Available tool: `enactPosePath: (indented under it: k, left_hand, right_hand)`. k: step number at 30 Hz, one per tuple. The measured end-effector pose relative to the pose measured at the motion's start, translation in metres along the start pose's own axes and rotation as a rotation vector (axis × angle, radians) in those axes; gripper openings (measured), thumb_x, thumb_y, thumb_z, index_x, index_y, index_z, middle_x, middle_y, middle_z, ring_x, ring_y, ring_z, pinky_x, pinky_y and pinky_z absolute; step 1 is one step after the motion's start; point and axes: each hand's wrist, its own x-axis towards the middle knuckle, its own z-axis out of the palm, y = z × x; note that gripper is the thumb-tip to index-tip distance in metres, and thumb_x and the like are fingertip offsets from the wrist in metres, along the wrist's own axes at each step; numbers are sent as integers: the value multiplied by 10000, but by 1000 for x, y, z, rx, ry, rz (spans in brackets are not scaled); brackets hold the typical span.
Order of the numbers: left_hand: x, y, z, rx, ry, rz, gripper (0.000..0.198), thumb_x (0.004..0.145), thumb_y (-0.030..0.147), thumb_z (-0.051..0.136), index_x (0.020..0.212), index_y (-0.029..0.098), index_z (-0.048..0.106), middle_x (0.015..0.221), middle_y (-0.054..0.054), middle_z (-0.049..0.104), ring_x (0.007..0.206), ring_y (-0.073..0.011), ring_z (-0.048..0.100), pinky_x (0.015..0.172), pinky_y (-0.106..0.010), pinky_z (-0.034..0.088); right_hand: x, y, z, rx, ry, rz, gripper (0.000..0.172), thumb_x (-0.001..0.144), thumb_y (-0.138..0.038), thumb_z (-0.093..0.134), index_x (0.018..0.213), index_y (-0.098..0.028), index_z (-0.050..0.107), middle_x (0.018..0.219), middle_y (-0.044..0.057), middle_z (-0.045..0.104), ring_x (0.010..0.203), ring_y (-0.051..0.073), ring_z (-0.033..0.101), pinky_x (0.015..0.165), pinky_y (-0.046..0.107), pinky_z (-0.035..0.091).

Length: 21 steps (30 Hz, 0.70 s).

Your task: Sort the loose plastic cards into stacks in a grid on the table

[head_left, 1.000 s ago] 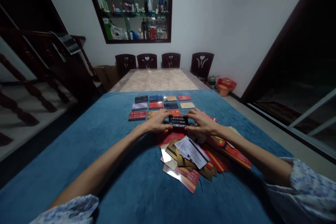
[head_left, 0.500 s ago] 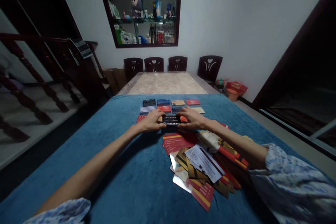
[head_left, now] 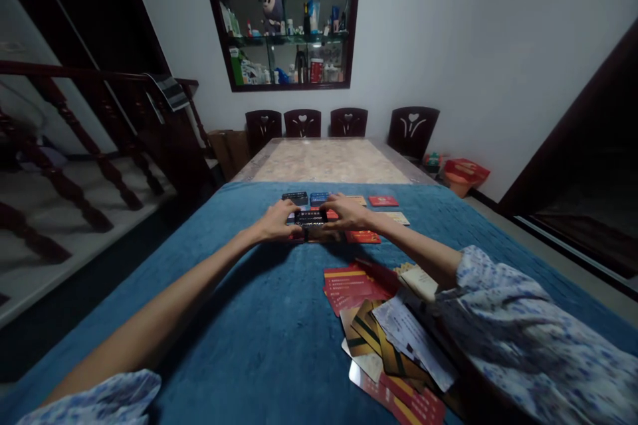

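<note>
The desk (head_left: pixel 319 161) is long, with a pale stone top at the far end. A blue cloth (head_left: pixel 239 339) covers the near part. Past the desk stand four dark chairs with heart holes, and the nearest to the right is this chair (head_left: pixel 413 131). A messy pile of cards (head_left: pixel 413 340) lies on the cloth near the right arm, with red, gold and white cards on top of each other.

The left hand (head_left: pixel 276 221) and the right hand (head_left: pixel 347 212) face each other over the neat cards. Both are grasping the same thing, pinching it at its two ends with thumb and fingers.

Behind them sit small stacks in rows: a black stack (head_left: pixel 296 198), a blue stack (head_left: pixel 319 198) next to it, and a red card (head_left: pixel 383 201) at the right end. A cream card (head_left: pixel 397 218) is a bit closer. An orange-red card (head_left: pixel 363 238) lies just below the right hand.

The black card (head_left: pixel 310 218) is between the two hands. It may be a few cards together; it is too small to tell.
</note>
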Motion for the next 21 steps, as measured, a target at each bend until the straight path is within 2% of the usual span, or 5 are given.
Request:
enactPosePath:
  k: [6,15,21]
  left_hand:
    - [10,-20,-4,3,59,-26,443,748,308,669,1160,146,673,1214,-132,622,1124,-307,589,1011,-453,473]
    - [30,-43,-5,62,44,-70,444,759,327,629,1154,130,671,1174,-124,614,1120,-298,589,1004,-434,485]
    - [46,-57,-5,63,60,-87,436,732,307,618,1133,148,685,1122,-100,631,1031,-274,616,947,-384,518]
  right_hand:
    - [31,4,0,6,-5,25,421,826,-465,696,1148,-194,705,1152,143,620,1091,310,527,843,363,436]
    - [67,18,6,21,-15,39,471,803,-435,691,1201,-184,695,1188,153,619,1139,324,533,849,354,465]
    - [85,29,11,0,2,50,514,805,-430,677,1253,-180,682,1173,157,638,1099,316,551,872,373,473]
